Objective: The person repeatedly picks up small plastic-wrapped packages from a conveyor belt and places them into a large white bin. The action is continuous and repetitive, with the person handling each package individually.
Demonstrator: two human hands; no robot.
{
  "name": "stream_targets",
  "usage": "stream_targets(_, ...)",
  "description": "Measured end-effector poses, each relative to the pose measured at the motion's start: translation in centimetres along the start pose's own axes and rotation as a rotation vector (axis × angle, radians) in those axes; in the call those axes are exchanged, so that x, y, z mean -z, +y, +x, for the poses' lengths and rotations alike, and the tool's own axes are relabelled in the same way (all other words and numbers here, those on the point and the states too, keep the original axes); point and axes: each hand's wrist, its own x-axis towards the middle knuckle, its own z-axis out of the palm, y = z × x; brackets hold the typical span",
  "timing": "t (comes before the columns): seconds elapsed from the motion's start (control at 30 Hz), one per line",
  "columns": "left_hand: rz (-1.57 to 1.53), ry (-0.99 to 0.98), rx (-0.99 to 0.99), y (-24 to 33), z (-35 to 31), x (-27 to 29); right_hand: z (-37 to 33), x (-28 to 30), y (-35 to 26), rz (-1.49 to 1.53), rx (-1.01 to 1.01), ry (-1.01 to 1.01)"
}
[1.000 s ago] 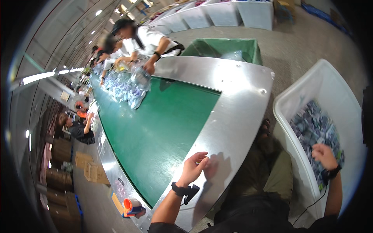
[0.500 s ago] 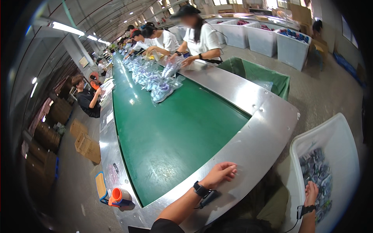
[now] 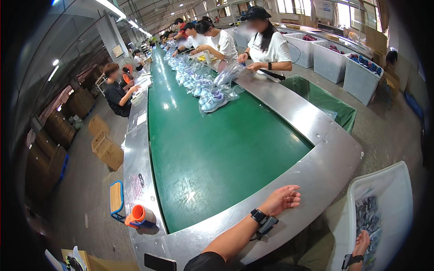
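Note:
My left hand (image 3: 282, 200) hovers over or rests on the metal rim (image 3: 332, 174) at the near end of the green conveyor belt (image 3: 226, 149); I cannot tell which. Its fingers are loosely bent and apart, with nothing in them. Lower right, my right hand (image 3: 360, 244) is at the inner side of a white plastic bin (image 3: 384, 183), fingers half bent and seemingly holding nothing. Beside and beneath it lie several grey-green items in clear bags (image 3: 368, 212), their kind unclear. Pale blue and lilac shoes (image 3: 213, 101) in clear bags lie along the belt's far right side.
An orange-and-blue cup-like holder (image 3: 142, 214) and a phone (image 3: 159, 262) lie on the left metal edge. A small stool (image 3: 116, 202) and cardboard boxes (image 3: 107, 150) stand left. Co-workers (image 3: 269, 47) line the belt. A green cloth-lined cart (image 3: 316, 97) and white bins (image 3: 361, 77) stand right.
The view has turned, so the belt and co-workers sit farther right and the phone shows more fully. My left hand's fingers have loosened a little. My right hand stays at the bin.

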Motion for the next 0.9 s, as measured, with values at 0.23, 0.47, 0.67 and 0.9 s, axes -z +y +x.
stream_targets(0.23, 0.039, -0.021, 0.031, -0.5, 0.6, 0.1, 1.5, 0.6, 0.7, -0.083, -0.008, 0.043)
stream_targets(0.47, 0.042, -0.056, -0.083, -2.5, 2.2, 1.3, 2.0, -12.6, -5.7, -0.333, 0.003, -0.443)
stream_targets(0.67, -0.037, -0.064, -0.118, -3.7, 4.0, 2.7, -3.5, -31.0, -3.4, -0.259, 0.23, -0.851)
stream_targets(0.9, -0.095, 0.02, -0.137, -4.9, 6.2, 3.6, -1.9, -36.0, -1.4, -0.356, 0.37, -0.932)
